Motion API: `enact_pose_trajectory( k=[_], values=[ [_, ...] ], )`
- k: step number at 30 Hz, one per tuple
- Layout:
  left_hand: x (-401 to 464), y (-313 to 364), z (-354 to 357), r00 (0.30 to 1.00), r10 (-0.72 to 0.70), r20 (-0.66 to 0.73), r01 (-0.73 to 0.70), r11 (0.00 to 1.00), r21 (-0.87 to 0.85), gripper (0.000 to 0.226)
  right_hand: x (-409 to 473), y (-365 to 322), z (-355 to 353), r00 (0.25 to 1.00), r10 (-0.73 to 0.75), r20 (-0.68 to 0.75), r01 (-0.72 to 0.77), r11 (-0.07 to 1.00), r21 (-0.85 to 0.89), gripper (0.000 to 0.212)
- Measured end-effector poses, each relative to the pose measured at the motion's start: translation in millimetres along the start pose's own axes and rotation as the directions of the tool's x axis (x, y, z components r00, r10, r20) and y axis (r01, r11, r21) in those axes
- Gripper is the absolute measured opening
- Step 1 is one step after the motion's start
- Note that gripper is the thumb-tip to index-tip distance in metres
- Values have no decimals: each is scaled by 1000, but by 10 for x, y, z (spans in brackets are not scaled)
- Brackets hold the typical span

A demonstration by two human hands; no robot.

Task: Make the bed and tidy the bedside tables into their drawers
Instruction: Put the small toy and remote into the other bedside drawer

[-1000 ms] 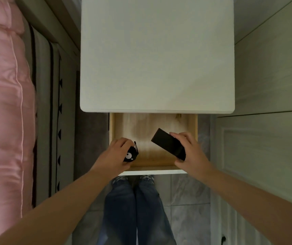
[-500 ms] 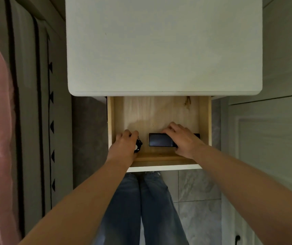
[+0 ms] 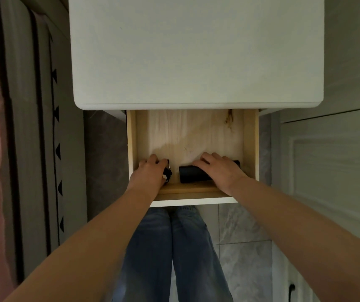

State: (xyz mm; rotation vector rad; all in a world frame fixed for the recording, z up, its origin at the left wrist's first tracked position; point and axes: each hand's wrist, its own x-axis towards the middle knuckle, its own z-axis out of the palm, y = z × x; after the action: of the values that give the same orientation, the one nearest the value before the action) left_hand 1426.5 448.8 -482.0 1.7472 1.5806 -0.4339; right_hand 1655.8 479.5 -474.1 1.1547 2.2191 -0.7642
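1. One white bedside table (image 3: pixel 196 51) with a flat top.
2. One open light wooden drawer (image 3: pixel 250 144).
3. Two black objects in the drawer: one small round item with white marks (image 3: pixel 167 172) near left, one flat rectangular case (image 3: pixel 191 174) near right.
4. Two bare hands: left hand (image 3: pixel 149 174), right hand (image 3: pixel 219 170).

small black item (image 3: pixel 167 172) mostly hidden under left hand (image 3: pixel 150 173), right hand (image 3: pixel 218 171) covering the black case (image 3: pixel 193 174)
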Motion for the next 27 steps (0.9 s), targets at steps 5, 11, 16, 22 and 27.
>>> enact_pose_trajectory(
  k=[5,11,16,22,27],
  values=[
    [76,20,-76,992,-15,123,16,1000,-7,48,42,-22,-19,986,89,140,-110,983,148,56],
    [-37,133,-238,960,-21,278,77,978,-193,56,-178,-126,-92,948,136,288,-253,871,421,70],
    [-388,228,-426,830,-522,194,296,119,-948,44,-647,-417,-107,796,603,-52,-291,457,841,40],
    [-932,477,-472,659,-592,464,257,-402,-879,20,-1152,-926,-103,419,644,640,-66,-682,729,14],
    [-1127,564,-303,534,-482,694,428,-554,-714,19,-1234,-1040,-321,490,295,820,24,-945,325,42]
  ],
)
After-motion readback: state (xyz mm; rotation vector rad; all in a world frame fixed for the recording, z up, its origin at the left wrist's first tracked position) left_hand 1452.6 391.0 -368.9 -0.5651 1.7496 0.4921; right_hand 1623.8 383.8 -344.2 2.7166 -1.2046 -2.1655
